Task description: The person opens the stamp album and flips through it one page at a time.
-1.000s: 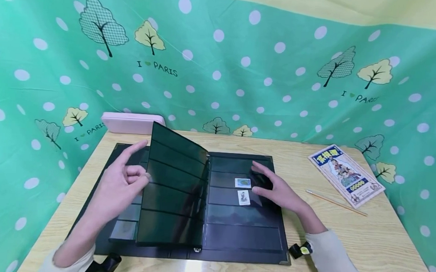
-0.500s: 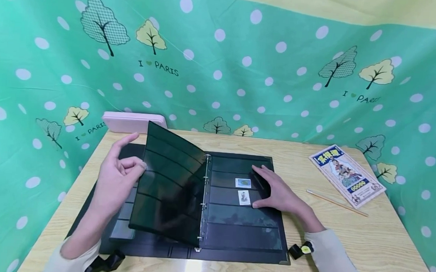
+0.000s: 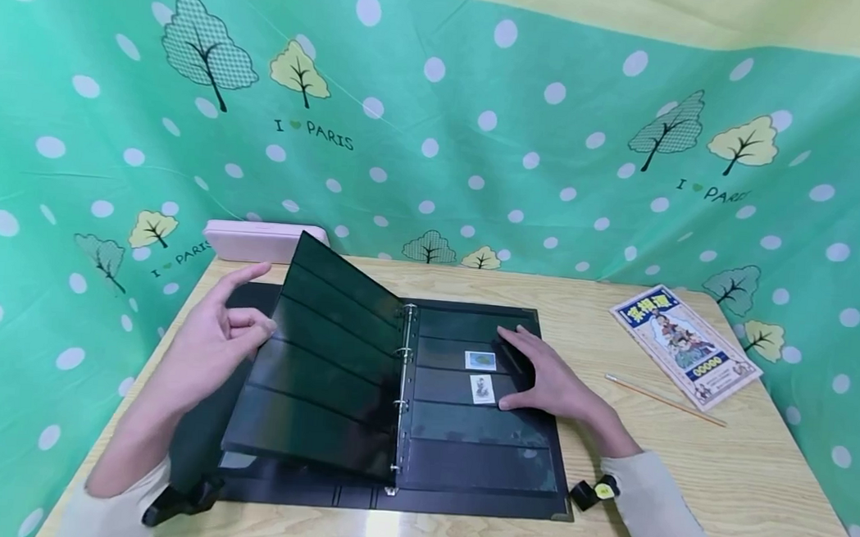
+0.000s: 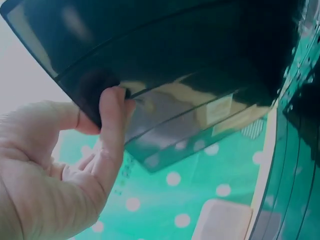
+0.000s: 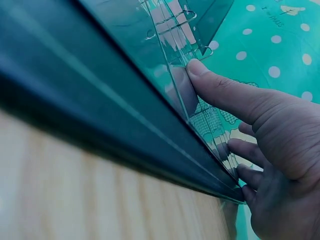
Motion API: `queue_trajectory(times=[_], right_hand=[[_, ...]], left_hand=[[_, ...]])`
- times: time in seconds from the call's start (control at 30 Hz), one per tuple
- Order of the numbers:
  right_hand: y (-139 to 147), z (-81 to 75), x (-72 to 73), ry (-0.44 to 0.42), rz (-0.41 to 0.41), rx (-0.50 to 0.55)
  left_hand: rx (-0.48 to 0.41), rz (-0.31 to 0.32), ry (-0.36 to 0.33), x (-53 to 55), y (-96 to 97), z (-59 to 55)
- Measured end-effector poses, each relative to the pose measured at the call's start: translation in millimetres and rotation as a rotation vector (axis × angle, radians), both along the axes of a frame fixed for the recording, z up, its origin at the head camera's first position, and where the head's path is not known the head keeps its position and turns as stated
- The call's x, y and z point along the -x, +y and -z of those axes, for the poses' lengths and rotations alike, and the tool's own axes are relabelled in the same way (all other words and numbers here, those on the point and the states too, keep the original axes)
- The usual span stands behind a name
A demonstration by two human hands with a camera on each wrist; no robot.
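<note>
A black ring-bound stamp album (image 3: 452,504) lies spread on the table. My left hand (image 3: 207,345) pinches the outer edge of a dark pocketed page (image 3: 324,369), which stands tilted up from the rings over the left side. The left wrist view shows thumb and finger on either side of that page (image 4: 170,65). On the right-hand page, a blue-green stamp (image 3: 480,360) sits above a grey stamp (image 3: 482,389). My right hand (image 3: 552,383) rests on this page beside them, fingers spread; in the right wrist view its thumb (image 5: 200,69) touches the page surface.
A pink case (image 3: 265,244) stands at the back left of the table. To the right lie a pencil (image 3: 666,400) and a printed booklet (image 3: 684,347). A green dotted cloth (image 3: 475,140) hangs behind and around the table.
My left hand has moved left and drawn the page further over to the left, uncovering the rings. My right hand has settled slightly, its thumb now near the grey stamp.
</note>
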State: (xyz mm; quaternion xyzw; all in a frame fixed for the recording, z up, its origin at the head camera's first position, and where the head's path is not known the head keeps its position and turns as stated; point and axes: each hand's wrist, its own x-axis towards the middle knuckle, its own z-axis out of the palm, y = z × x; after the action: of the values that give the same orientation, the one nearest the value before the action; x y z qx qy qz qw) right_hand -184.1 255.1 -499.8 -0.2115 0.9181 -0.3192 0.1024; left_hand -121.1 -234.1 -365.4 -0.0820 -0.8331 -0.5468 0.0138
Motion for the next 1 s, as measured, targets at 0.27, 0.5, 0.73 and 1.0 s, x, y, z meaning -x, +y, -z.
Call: queue_trajectory(times=[0.27,0.5,0.73,1.0], right_hand=[[-1,-0.4,-0.1,-0.014,0.002,-0.002],[1,-1.2,-1.0,-0.009,-0.004,0.002],[1,0.2,-1.5,0.006,-0.010,0.000],[1,0.5,-1.8,0.014,-0.013,0.008]], left_hand=[[0.204,0.090,-0.068,4.6,-26.6,1.1],[0.280,0.229,-0.155,7.6,-45.4,4.8],[0.344,0.257,-0.222,17.9,-55.4,20.9],[0.303,0.355,-0.342,24.7,-63.4,40.0]])
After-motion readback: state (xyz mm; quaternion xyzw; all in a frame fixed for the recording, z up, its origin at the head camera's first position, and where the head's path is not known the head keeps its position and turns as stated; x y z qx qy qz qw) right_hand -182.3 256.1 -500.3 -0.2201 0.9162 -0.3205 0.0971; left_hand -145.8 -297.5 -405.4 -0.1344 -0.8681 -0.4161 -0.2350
